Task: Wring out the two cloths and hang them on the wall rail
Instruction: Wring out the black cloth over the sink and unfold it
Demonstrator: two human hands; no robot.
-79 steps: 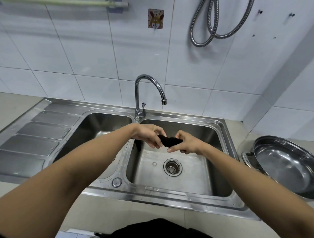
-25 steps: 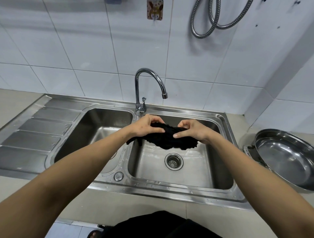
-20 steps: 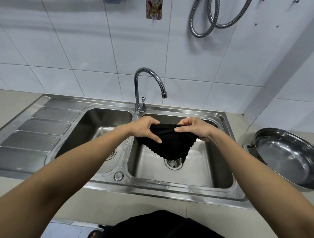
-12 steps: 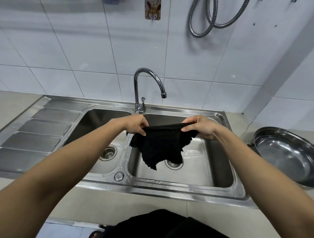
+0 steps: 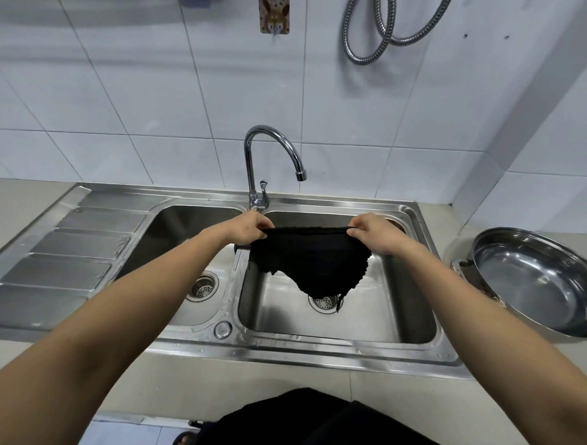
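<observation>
A black cloth (image 5: 313, 260) hangs spread out over the right basin of the steel double sink (image 5: 336, 346). My left hand (image 5: 249, 228) pinches its upper left corner and my right hand (image 5: 373, 231) pinches its upper right corner, so the top edge is stretched taut between them. The lower part droops in a ragged point above the drain (image 5: 324, 303). A second cloth does not show. Of the wall rail only a small bracket (image 5: 197, 2) shows at the top edge.
A curved chrome tap (image 5: 270, 152) stands behind the sink, just beyond my hands. A steel basin (image 5: 533, 279) sits on the counter at the right. A ribbed draining board (image 5: 73, 251) lies left. A metal hose (image 5: 381, 28) and a small hook (image 5: 274, 17) hang on the tiled wall.
The cloth went from a twisted wad between my hands to an opened sheet. My hands moved apart and rose slightly, pulling the top edge straight.
</observation>
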